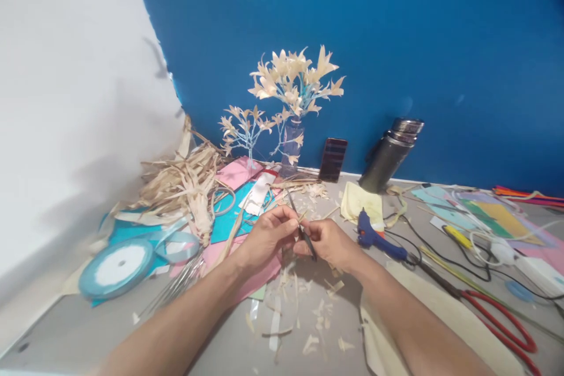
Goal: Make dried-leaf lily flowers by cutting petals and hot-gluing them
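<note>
My left hand is closed in a pinch on a small pale strip of dried husk, mostly hidden by the fingers. My right hand grips a small pair of dark scissors, their blades pointing up and away beside the left fingertips. Both hands meet above the middle of the table. Beneath and in front of them lie many pale husk scraps. Straight ahead, pale flowers on blue stems stand in a clear vase, with a smaller flower spray to its left.
At left are a heap of dried husks, a blue ribbon roll and thin wires. A phone and a dark flask lean against the blue wall. A blue glue gun and red-handled scissors lie to the right.
</note>
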The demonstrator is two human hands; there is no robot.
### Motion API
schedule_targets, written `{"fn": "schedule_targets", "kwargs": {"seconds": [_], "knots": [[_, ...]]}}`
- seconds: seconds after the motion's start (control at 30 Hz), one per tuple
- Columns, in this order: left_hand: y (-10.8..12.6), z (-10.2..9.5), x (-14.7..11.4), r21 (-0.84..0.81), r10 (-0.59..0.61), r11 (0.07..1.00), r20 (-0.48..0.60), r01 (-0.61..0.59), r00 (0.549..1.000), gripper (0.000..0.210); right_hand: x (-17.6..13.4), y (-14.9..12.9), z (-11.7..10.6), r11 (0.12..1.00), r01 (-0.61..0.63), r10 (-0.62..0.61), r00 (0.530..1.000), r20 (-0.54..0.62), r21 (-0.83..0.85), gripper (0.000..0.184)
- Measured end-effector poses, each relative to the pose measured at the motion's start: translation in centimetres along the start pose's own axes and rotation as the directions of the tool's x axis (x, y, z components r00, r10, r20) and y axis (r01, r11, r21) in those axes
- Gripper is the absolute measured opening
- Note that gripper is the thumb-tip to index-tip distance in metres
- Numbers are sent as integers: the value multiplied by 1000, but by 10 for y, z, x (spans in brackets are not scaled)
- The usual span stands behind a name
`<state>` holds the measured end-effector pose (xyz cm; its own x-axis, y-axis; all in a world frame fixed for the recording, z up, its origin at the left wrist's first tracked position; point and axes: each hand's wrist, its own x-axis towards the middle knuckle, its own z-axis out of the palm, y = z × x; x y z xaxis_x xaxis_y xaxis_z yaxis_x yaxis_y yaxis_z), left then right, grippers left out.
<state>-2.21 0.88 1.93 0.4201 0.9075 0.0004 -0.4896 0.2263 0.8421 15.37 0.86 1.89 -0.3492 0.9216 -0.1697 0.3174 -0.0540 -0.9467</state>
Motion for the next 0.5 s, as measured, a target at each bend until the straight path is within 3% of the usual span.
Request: {"fn": "schedule_targets", "kwargs": {"seconds": [0.13,0.2,0.27,0.3,0.37,0.43,0.5], "knots": [[2,-1,2,-88,37,995,-1,-37,999,32,1,4,-9,974,-46,5,984,180,222,36],[3,-1,4,-29,44,999,-59,-46,997,33,5,9,-14,971,-10,-19,993,117,240,35],[4,-2,5,150,115,985,-207,-85,972,28,9,13,-20,986,27,-18,998,-56,167,31],[5,-1,5,277,208,953,-295,-124,933,24,11,14,-24,995,36,-23,990,-137,93,28],[7,0,3,538,472,811,-373,-228,799,16,10,12,-30,990,35,-63,977,-204,-138,20],[11,3,-1,686,662,649,-296,-329,688,11,4,5,-34,910,59,-118,986,-121,-410,11],[13,7,-4,691,695,609,-230,-389,681,12,-4,-4,-33,787,153,-136,988,74,-598,6]]}}
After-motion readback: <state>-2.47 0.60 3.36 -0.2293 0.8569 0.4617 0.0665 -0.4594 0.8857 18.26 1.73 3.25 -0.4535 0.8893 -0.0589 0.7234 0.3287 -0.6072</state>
